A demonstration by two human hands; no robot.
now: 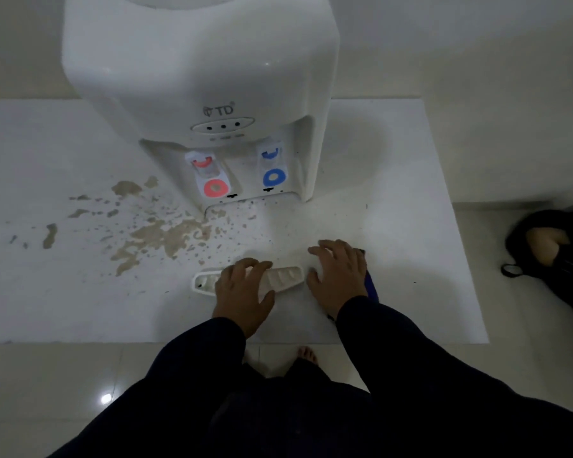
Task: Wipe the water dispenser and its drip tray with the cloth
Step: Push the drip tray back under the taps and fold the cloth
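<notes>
White plastic drip tray (286,276) lies on the counter (411,193) before the water dispenser (199,77), left hand (242,292) curled over it, right hand (339,276) spread on the blue cloth (371,287) just beside. Best pin the tray firmly and work the cloth into each rib. Its wells look dry, with one dark speck (200,285) at the left end.

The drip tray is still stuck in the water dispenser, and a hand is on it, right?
No. The head view shows the drip tray out of the water dispenser, lying on the white counter in front of it. The left hand is on it.
</notes>
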